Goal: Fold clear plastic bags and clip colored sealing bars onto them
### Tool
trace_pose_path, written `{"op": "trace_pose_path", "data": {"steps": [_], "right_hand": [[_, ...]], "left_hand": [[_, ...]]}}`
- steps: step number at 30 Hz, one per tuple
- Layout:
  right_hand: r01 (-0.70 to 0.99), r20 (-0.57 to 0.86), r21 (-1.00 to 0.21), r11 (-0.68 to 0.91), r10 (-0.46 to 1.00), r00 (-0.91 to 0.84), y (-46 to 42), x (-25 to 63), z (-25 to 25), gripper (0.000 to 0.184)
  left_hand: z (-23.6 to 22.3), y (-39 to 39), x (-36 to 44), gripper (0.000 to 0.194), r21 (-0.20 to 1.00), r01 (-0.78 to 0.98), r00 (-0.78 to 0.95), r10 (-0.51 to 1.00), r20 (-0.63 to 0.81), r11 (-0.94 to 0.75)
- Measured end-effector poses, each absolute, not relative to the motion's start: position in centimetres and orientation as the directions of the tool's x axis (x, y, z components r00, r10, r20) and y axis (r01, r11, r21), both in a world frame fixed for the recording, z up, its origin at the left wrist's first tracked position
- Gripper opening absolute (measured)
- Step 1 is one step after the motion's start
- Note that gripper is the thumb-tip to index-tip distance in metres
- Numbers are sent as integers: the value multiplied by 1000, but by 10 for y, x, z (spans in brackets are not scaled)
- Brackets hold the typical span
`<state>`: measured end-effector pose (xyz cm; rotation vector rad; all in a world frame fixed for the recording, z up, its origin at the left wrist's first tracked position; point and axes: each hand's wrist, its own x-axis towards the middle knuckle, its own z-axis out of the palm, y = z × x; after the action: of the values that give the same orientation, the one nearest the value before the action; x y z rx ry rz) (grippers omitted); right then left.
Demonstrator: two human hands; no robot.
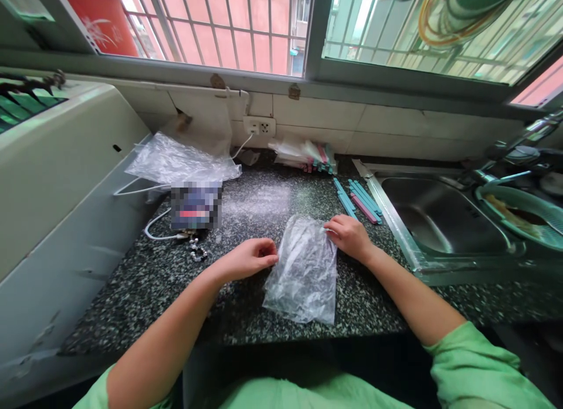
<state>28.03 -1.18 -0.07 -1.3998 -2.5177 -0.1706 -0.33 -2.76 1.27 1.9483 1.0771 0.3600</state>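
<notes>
A clear, crinkled plastic bag [303, 274] lies on the speckled dark countertop in front of me. My left hand [253, 258] is at its left edge, thumb and fingers curled together in a pinch on the film. At the bag's upper right corner, my right hand [350, 236] has its fingertips closed on the edge. Just beyond the right hand lie several flat teal strips [365, 198] and a pink strip [363, 208], side by side. Farther back, against the tiled wall, rests a pile of clear packets [303, 155] with teal and pink strips inside.
On the left, a larger plastic sheet [176, 157] lies near a blurred-out device [196, 205] with a white cable [152, 232] and a beaded charm [197, 251]. A wall socket [259, 126] sits behind. To the right are a steel sink [440, 215] and a green basket [523, 215].
</notes>
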Motion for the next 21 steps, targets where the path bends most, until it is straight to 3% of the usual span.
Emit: {"op": "trace_pose_path", "data": {"steps": [2, 5, 9, 13, 17, 21], "right_hand": [[820, 278, -47, 571, 796, -538, -13, 289, 4, 18], [781, 235, -102, 616, 778, -583, -18, 303, 12, 18], [788, 195, -122, 603, 793, -577, -23, 311, 17, 12], [781, 133, -145, 608, 794, -593, -25, 309, 18, 11], [789, 151, -149, 596, 802, -578, -26, 307, 18, 12], [772, 186, -137, 621, 782, -595, -28, 299, 14, 16]], "left_hand": [[13, -25, -8, 14, 728, 560, 570, 821, 6, -395], [9, -23, -11, 32, 502, 604, 602, 767, 222, -619], [1, -27, -4, 39, 372, 532, 739, 632, 233, -760], [-6, -28, 4, 12, 397, 447, 779, 567, 268, -802], [-7, -22, 6, 17, 476, 425, 718, 607, 341, -770], [-5, -18, 2, 13, 636, 472, 549, 768, 330, -611]]}}
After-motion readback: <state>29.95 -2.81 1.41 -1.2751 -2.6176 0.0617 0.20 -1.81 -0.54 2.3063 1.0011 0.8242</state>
